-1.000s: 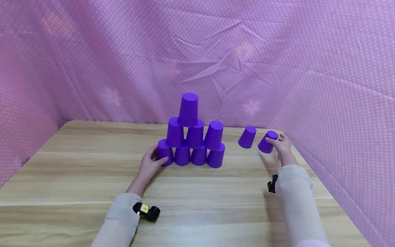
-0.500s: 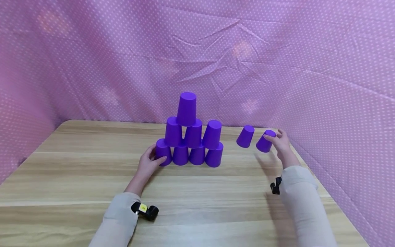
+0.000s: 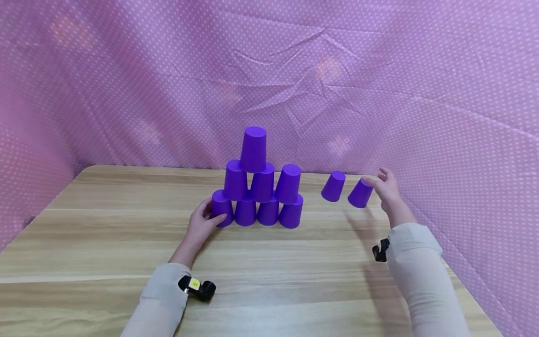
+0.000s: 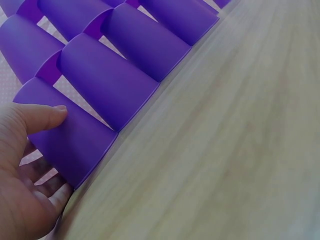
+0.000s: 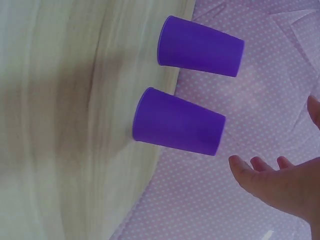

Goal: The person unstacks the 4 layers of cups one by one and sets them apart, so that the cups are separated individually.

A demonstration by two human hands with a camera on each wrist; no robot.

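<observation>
Upside-down purple cups stand stacked as a pyramid in the head view: several along the bottom, three in the middle row, and a single top cup (image 3: 254, 152). My left hand (image 3: 201, 224) holds the leftmost bottom cup (image 3: 222, 206), thumb (image 4: 47, 116) across its front and fingers around the far side. Two separate cups stand upside down to the right, a nearer one (image 5: 179, 122) and a farther one (image 5: 200, 47). Beside the nearer one, my right hand (image 3: 388, 193) is open and empty; the right wrist view shows a gap between fingers and cup.
Everything stands on a light wooden table (image 3: 269, 281). Pink dotted cloth (image 3: 269, 61) hangs behind the table and along both sides, close to the right hand. Small black wrist devices (image 3: 198, 288) sit at both sleeves.
My right hand has let go of the rightmost cup and drawn up and to the right, leaving it standing. The left hand keeps its hold; the head view shifts slightly.
</observation>
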